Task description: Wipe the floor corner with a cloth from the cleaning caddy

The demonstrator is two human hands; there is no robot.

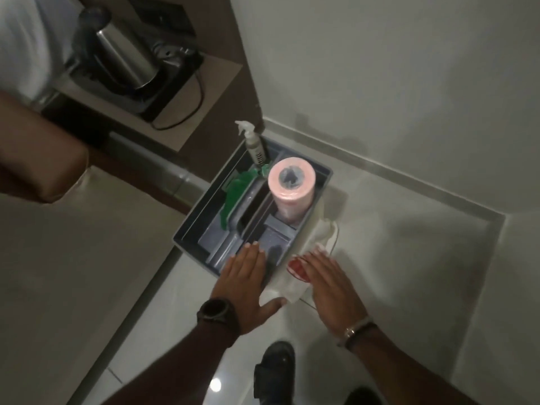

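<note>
A grey cleaning caddy [193,226] stands on the pale tiled floor against the wall. A white cloth [317,233] with a red mark hangs over the caddy's right rim. My left hand [245,285], with a dark watch on the wrist, hovers flat over the caddy's near end, fingers apart, thumb touching the cloth's lower edge. My right hand [330,290] lies flat with spread fingers on the cloth's near part; the fingertips rest on it. Neither hand is closed around the cloth. The floor corner [501,219] is at the right, where two skirtings meet.
In the caddy stand a pink roll [292,185], a spray bottle [253,144] and a green brush [236,194]. A brown counter at the upper left bears a steel kettle [122,62] with a black cord. A black shoe [276,372] is below my hands.
</note>
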